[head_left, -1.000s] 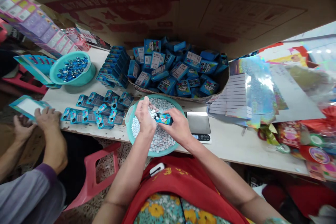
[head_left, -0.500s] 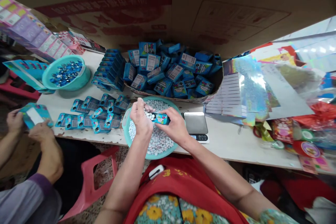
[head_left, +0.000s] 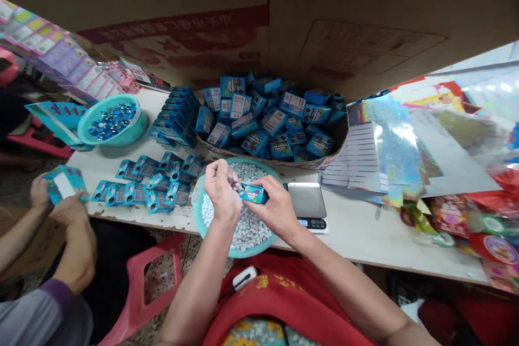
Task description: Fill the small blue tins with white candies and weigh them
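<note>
1. Of the 2 hands, the right hand (head_left: 278, 206) grips a small blue printed cardboard box (head_left: 254, 193) between thumb and fingers.
2. The left hand (head_left: 222, 194) is curled at the box's open end; I cannot tell whether it holds anything.
3. The box is above a round turquoise plastic basin (head_left: 197, 208) of small whitish pebble-shaped pieces (head_left: 250, 232), at the white counter's (head_left: 357, 235) near edge.
4. A flat silver-topped digital scale (head_left: 307, 200) sits just right of the basin.
</note>
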`<state>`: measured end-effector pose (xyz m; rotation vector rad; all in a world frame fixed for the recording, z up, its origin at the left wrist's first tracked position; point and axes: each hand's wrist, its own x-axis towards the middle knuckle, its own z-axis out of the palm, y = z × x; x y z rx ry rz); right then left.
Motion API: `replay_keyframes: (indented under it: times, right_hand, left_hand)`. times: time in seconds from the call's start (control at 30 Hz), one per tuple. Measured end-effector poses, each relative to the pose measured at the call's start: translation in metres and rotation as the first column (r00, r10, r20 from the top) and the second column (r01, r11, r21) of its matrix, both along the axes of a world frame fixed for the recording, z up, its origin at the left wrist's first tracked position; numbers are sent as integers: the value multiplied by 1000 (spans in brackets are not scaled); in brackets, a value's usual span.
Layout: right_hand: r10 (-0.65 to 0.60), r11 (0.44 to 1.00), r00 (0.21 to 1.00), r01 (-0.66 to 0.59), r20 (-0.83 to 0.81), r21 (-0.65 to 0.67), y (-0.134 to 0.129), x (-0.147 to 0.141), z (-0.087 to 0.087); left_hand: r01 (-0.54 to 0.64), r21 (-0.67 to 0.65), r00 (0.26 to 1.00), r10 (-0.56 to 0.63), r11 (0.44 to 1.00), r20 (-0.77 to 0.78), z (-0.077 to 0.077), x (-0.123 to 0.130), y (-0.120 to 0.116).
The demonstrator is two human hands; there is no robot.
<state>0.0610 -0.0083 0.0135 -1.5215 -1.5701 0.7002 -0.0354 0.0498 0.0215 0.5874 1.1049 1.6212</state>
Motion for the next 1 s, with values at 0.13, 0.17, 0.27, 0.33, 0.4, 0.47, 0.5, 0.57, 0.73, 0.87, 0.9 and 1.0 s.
replay_keyframes:
  times: [0.13,0.17,0.27,0.33,0.4,0.47,0.5,0.57,0.73,0.87,0.9,1.0]
  right_hand:
    - [-14,1000,999,13,-36,-24,2,2,-6]
    - [-3,999,998,1,-61,-32,2,4,-8]
    - [17,999,983,-25,-180,-44,0,12,-12]
    - [24,998,964,-37,-264,-44,-2,19,-15]
    - [4,998,946,-25,-325,-61,-4,24,-16]
    - [-40,996,934,8,-354,-91,-5,28,-16]
    - [-58,994,929,22,-364,-103,-5,31,-15]
    - [-79,993,921,41,-382,-107,-8,40,-12]
    - [-371,926,865,318,-338,-203,-28,90,-27]
    - [-498,860,862,477,-97,-182,-41,127,-72]
    - [-478,871,877,467,-41,-154,-44,133,-83]
    - [-407,906,912,410,44,-102,-48,146,-106]
  left_hand:
    - [47,-20,999,-46,999,28,2,0,0]
    - [68,-21,997,-67,997,41,4,0,-1]
    - [123,-9,991,-122,992,62,12,-3,-2]
    - [128,-3,991,-128,992,46,11,-8,0]
    - [90,-6,996,-90,996,-22,-2,-14,1]
    - [73,-51,976,-82,996,-202,-26,-21,1]
    - [83,-89,939,-108,993,-326,-39,-25,0]
    - [161,-171,797,-230,972,-558,-62,-33,-2]
    - [148,-131,543,-191,980,-818,-62,-35,19]
    - [248,1,134,-33,969,-990,-43,-6,86]
    - [312,-23,-3,-23,950,-1000,-43,3,105]
    - [361,-158,-263,-62,919,-963,-52,21,156]
